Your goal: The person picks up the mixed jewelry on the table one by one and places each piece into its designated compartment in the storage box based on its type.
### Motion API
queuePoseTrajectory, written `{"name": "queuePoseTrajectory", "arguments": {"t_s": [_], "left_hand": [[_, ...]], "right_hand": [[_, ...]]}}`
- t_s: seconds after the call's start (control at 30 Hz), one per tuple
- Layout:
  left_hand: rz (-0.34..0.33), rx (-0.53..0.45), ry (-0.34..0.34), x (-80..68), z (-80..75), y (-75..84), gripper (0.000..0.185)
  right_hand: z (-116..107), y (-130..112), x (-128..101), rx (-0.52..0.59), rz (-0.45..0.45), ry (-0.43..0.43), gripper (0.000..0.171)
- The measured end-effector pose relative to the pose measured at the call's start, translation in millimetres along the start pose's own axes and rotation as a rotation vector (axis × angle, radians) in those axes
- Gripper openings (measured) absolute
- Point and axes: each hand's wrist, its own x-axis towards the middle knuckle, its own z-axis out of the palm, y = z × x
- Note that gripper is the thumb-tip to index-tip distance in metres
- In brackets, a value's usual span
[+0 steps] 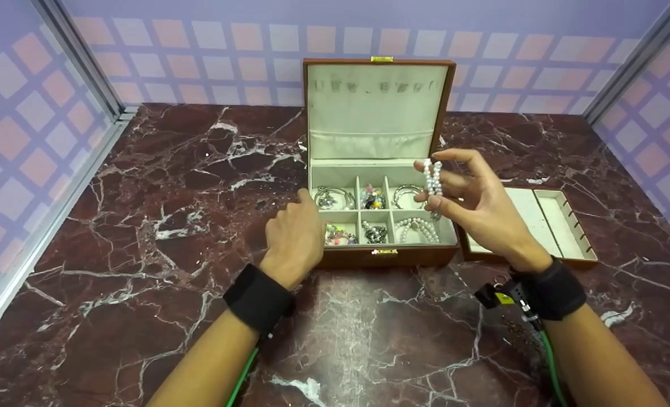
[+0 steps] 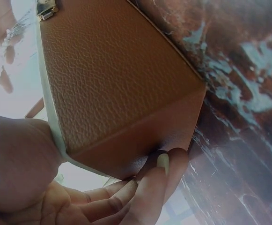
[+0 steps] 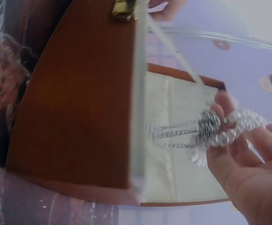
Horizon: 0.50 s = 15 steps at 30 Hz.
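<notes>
An open brown jewellery box with a cream lining stands mid-table, its lid upright. Its six compartments hold bracelets and beads, among them a pearl strand. My left hand grips the box's front-left corner, fingers curled on its side. Above the box's right side my right hand pinches a pearl bracelet between thumb and fingers. In the right wrist view the bracelet shows a silver clasp and a thin chain hanging from it.
A removed cream-lined tray with a brown rim lies on the marble table just right of the box. Patterned purple walls with metal rails close in the left, back and right sides.
</notes>
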Motion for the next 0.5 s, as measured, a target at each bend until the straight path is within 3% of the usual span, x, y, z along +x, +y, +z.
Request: {"name": "queuePoseTrajectory", "arguments": {"t_s": [0.2, 0.5], "left_hand": [[0.001, 0.021, -0.005, 0.3, 0.0, 0.2, 0.043], [0.005, 0.016, -0.007, 0.1, 0.3, -0.5, 0.043]], "right_hand": [[-4, 11, 2, -0.105, 0.024, -0.014, 0.055], [-8, 30, 1, -0.394, 0.099, -0.088, 0.055]]}}
